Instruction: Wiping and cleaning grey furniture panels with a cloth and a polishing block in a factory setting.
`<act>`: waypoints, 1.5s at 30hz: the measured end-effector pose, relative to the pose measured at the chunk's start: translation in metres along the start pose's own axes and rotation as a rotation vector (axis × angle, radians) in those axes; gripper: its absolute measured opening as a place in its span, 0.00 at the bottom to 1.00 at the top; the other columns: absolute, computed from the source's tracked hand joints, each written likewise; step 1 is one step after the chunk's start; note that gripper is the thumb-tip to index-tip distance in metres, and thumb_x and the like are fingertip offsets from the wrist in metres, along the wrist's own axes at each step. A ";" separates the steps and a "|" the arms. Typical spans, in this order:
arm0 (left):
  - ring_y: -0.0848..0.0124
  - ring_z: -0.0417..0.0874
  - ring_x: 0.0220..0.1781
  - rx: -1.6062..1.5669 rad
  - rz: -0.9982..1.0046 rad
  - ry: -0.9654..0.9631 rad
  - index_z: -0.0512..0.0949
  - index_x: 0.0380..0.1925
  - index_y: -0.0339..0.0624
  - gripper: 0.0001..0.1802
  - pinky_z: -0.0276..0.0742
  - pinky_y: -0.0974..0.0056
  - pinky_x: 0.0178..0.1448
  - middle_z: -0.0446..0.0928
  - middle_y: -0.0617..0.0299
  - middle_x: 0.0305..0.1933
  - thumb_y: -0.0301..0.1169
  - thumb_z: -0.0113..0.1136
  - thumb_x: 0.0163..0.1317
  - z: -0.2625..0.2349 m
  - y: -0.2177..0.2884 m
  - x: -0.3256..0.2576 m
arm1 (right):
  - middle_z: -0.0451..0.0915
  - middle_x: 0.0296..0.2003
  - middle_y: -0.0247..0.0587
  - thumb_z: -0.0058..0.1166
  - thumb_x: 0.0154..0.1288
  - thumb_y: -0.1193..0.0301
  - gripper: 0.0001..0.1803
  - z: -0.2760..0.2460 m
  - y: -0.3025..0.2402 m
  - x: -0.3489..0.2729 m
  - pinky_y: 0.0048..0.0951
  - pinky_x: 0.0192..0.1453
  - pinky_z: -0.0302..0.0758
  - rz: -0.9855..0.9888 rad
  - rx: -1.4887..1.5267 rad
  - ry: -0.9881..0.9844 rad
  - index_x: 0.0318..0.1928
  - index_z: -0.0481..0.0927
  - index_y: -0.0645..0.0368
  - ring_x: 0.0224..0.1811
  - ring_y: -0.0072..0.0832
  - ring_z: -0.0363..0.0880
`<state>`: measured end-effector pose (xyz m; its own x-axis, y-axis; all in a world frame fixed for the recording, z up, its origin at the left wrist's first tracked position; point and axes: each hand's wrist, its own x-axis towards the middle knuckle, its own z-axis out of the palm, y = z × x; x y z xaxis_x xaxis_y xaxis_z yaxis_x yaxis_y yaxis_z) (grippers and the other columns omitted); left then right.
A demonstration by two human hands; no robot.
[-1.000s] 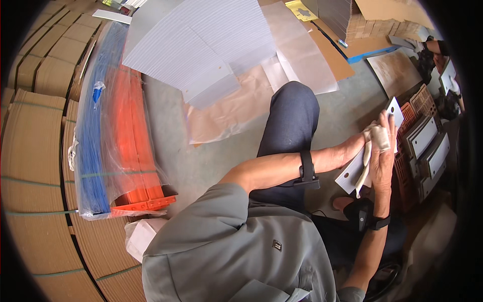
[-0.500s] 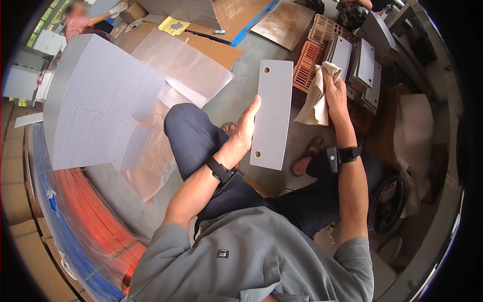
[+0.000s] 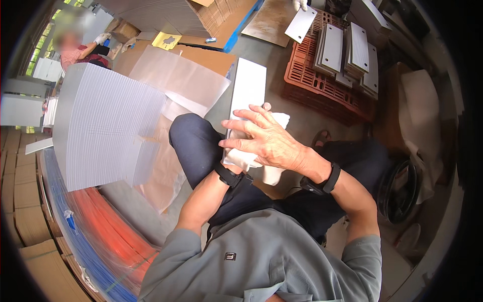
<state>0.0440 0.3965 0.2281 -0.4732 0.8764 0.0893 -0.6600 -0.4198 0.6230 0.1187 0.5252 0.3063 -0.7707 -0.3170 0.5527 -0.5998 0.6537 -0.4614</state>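
Note:
A flat white panel (image 3: 250,80) stands in front of me above my knees, lit brightly on its face. My left hand (image 3: 267,106) holds it from behind; only a fingertip at the panel's right edge and part of the wrist show. Across the lower part of the panel lies my right hand (image 3: 266,141), fingers spread, pressing a crumpled cream cloth (image 3: 246,159) against the surface. Some of the cloth bulges out beside the palm and hangs below it. The right thumb is hidden, as is the panel's lower end.
At right, similar panels (image 3: 332,48) with holes sit on an orange plastic crate (image 3: 322,83). A co-worker's gloved hand (image 3: 300,4) holds another panel (image 3: 301,25) beyond it. A tall grey-white stack (image 3: 108,126) stands at left, near clear plastic sheets (image 3: 176,75). Another person (image 3: 78,53) is at far left.
My right hand has swung left from the crate with the cloth and now presses it on the panel. The panel has shifted slightly left. A gloved hand with another panel has appeared beyond the crate.

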 end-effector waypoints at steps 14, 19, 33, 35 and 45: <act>0.59 0.82 0.45 -0.343 -0.452 0.031 0.64 0.70 0.34 0.44 0.83 0.59 0.43 0.74 0.43 0.54 0.63 0.47 0.72 0.041 0.017 0.029 | 0.87 0.47 0.42 0.52 0.78 0.55 0.20 -0.060 0.114 -0.006 0.36 0.53 0.84 0.519 -0.052 0.479 0.61 0.82 0.50 0.45 0.32 0.88; 0.54 0.84 0.57 0.056 -0.434 0.049 0.64 0.71 0.35 0.47 0.87 0.54 0.53 0.73 0.38 0.64 0.67 0.45 0.71 0.031 0.031 0.021 | 0.76 0.49 0.54 0.63 0.68 0.69 0.18 -0.081 0.082 0.007 0.45 0.57 0.73 0.392 -0.218 0.478 0.56 0.80 0.59 0.52 0.47 0.74; 0.58 0.81 0.53 0.076 0.112 0.201 0.65 0.70 0.36 0.44 0.82 0.54 0.58 0.74 0.47 0.66 0.65 0.44 0.72 0.016 0.067 0.056 | 0.80 0.36 0.32 0.60 0.57 0.73 0.11 0.019 0.010 -0.035 0.34 0.53 0.74 -0.063 -0.063 -0.324 0.42 0.82 0.55 0.44 0.29 0.79; 0.58 0.81 0.52 0.093 0.126 0.173 0.65 0.70 0.36 0.45 0.82 0.54 0.58 0.74 0.47 0.66 0.66 0.46 0.71 0.021 0.079 0.064 | 0.81 0.37 0.33 0.64 0.58 0.68 0.09 0.013 0.012 -0.046 0.34 0.53 0.74 0.079 -0.065 -0.426 0.39 0.82 0.53 0.49 0.31 0.82; 0.56 0.81 0.51 0.011 0.155 0.079 0.62 0.72 0.40 0.54 0.82 0.53 0.55 0.73 0.48 0.66 0.76 0.44 0.64 0.018 0.088 0.084 | 0.78 0.38 0.54 0.55 0.61 0.71 0.12 -0.047 0.035 -0.023 0.47 0.49 0.77 0.767 0.242 -0.094 0.42 0.74 0.65 0.43 0.54 0.80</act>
<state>-0.0436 0.4369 0.3043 -0.6136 0.7798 0.1242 -0.5690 -0.5457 0.6152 0.1255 0.5876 0.3101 -0.9948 0.0954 -0.0343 0.0813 0.5490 -0.8319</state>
